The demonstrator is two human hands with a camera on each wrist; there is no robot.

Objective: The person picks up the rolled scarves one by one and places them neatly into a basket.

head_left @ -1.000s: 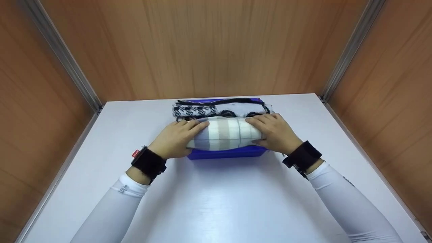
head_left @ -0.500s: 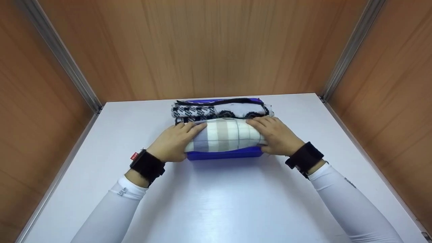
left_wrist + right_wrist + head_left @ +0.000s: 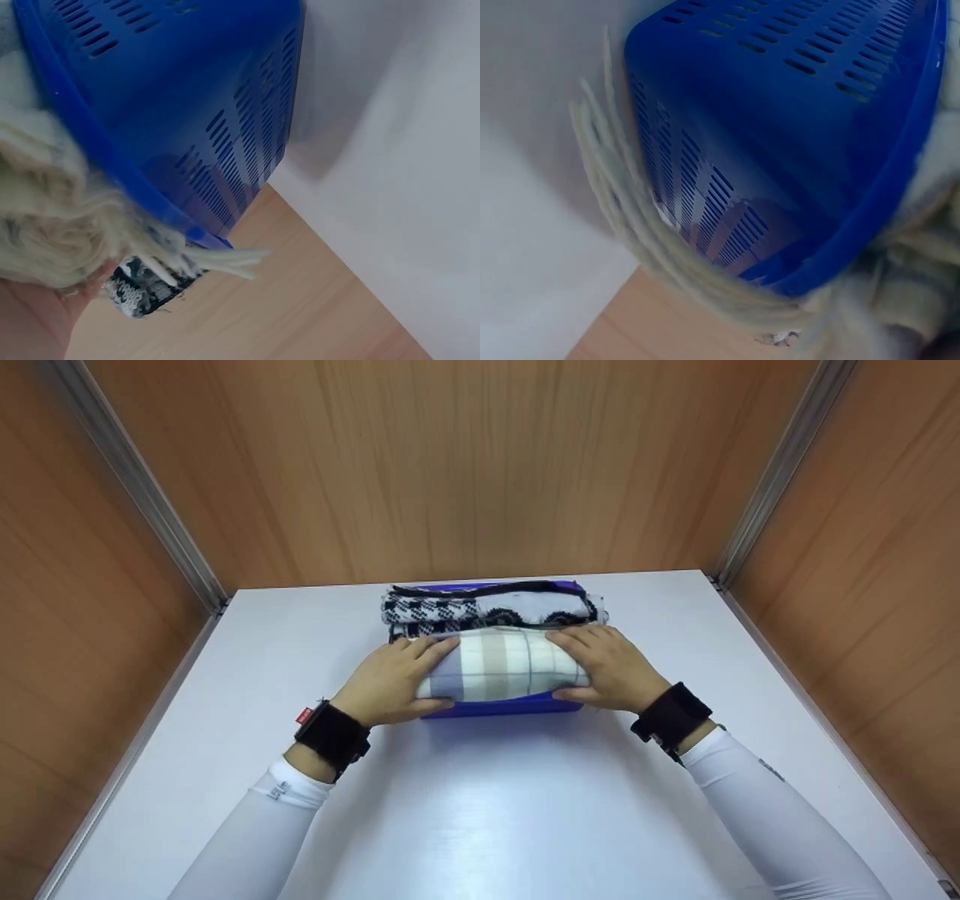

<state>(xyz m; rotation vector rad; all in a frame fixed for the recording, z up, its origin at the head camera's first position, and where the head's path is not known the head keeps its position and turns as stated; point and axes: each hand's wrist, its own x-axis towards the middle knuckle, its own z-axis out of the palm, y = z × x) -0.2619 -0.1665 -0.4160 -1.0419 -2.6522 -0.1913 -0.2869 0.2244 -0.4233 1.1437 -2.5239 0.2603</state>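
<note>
A rolled plaid scarf (image 3: 499, 664), cream with beige and grey-blue bands, lies across the top of a blue plastic basket (image 3: 517, 706). My left hand (image 3: 390, 679) grips the roll's left end, fingers over the top and thumb at the front. At the other end, my right hand (image 3: 616, 667) holds it in the same way. Cream fringe (image 3: 225, 259) hangs past the basket rim in the left wrist view. More fringe (image 3: 652, 240) droops outside the basket in the right wrist view. Behind the plaid roll lies a black-and-white patterned knit roll (image 3: 442, 607).
The slotted basket stands on a white table (image 3: 465, 802) close to the wooden back wall (image 3: 480, 472). Wooden side panels (image 3: 885, 547) with metal corner strips enclose the table left and right.
Both hands and the plaid scarf have shifted slightly toward me. The thumbs now show more plainly along the roll's front. The black-and-white roll stays in place.
</note>
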